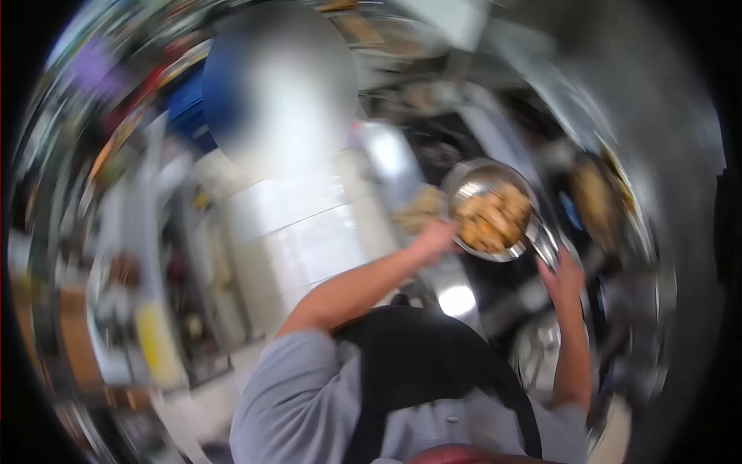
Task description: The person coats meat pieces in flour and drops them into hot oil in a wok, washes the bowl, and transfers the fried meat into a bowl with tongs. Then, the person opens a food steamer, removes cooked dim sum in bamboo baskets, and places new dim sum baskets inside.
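Observation:
A round metal pan (468, 179) with browned chunks of food (495, 219) in it is held out in front of me, above the stove area. My right hand (564, 274) is wrapped round its metal handle (544, 244). At the pan's near left rim, my left hand (436, 239) is closed against the edge; motion blur hides its fingertips. A tan cloth (420, 209) shows just beyond the left hand, and I cannot tell whether the hand touches it.
Dark stove burners (444, 139) lie beyond the pan. Another metal pan (539, 349) is by my right forearm. A large brown-filled pan (596, 199) stands at the right. White floor tiles (309, 240) run along the left, beside blurred shelving. A blurred round patch covers the top middle.

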### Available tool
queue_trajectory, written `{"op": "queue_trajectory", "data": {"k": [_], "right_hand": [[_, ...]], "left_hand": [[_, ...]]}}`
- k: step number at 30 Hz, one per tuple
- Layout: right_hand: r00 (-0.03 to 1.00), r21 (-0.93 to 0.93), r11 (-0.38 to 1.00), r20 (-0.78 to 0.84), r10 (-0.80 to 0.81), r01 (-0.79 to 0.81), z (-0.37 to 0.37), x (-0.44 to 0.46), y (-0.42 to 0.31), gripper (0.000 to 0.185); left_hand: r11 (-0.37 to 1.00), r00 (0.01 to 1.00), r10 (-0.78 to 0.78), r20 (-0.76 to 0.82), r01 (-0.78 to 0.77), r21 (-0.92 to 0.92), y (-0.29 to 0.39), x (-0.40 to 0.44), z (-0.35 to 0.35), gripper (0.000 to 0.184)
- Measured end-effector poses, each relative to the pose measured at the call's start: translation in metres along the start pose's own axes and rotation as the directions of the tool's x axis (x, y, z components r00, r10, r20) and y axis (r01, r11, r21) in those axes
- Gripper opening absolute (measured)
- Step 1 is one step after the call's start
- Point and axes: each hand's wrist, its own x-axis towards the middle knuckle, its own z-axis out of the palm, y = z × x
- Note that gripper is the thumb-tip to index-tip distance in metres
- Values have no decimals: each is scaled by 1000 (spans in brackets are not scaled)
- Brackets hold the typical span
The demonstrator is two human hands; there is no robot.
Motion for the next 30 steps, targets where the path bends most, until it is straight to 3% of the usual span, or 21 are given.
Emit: {"op": "queue_trajectory", "data": {"k": [1, 3, 5, 8, 10, 11, 12, 13, 14, 15, 16, 17, 19, 20, 21, 23, 28, 30], "right_hand": [[984, 140, 980, 128, 123, -141, 2, 8, -31, 56], [990, 306, 942, 26, 138, -139, 24, 21, -92, 48], [979, 562, 802, 115, 168, -203, 43, 33, -108, 42], [990, 737, 666, 143, 12, -115, 91, 32, -184, 35], [984, 703, 704, 176, -31, -104, 127, 20, -229, 37], [977, 668, 737, 207, -59, -97, 147, 15, -248, 39], [975, 683, 726, 205, -88, -78, 158, 8, -275, 39], [950, 685, 720, 287, -127, -110, 159, -5, -307, 40], [916, 683, 717, 365, -166, -142, 160, -17, -338, 41], [913, 693, 709, 362, -186, -130, 169, -27, -366, 41], [907, 695, 714, 350, -234, -84, 179, -37, -389, 44], [899, 697, 716, 336, -280, -38, 182, -45, -411, 46], [882, 704, 710, 337, -328, -5, 169, -56, -462, 47], [864, 701, 713, 347, -366, 21, 164, -61, -484, 48], [863, 710, 704, 341, -373, 24, 161, -62, -504, 48], [791, 758, 652, 386, -476, 22, 158, -64, -540, 47], [718, 828, 546, 303, -627, 126, 172, -57, -619, 46], [634, 827, 556, 391, -668, 76, 184, -51, -648, 46]], "left_hand": [[999, 999, 40, 27, -41, 24, 4, -15, -29, 24], [995, 990, 94, -102, -97, -30, 9, -48, -94, 29], [980, 952, 162, -259, -187, -75, 8, -104, -140, 31], [953, 862, 233, -451, -295, -70, 4, -192, -234, 34], [951, 714, 166, -680, -297, -80, 15, -280, -275, 34], [936, 660, 180, -730, -342, -78, 16, -324, -294, 33], [899, 681, 260, -685, -430, -86, -13, -343, -341, 33], [877, 617, 253, -745, -472, -94, -7, -390, -349, 31], [864, 548, 258, -795, -499, -64, -25, -419, -380, 31], [799, 416, 290, -862, -600, -21, -23, -459, -387, 34], [820, 335, 229, -914, -572, -4, -19, -498, -393, 35], [767, 260, 222, -940, -641, 4, -22, -527, -406, 35], [717, 171, 158, -972, -697, -6, -40, -579, -445, 32], [715, 67, 119, -991, -698, 38, -40, -601, -452, 32], [689, 41, 88, -995, -724, 31, -60, -618, -484, 33], [633, -80, -29, -996, -773, 44, -59, -647, -504, 34], [505, -157, -64, -986, -857, 103, -61, -683, -558, 34], [455, -188, -76, -979, -880, 134, -58, -685, -570, 33]]}}
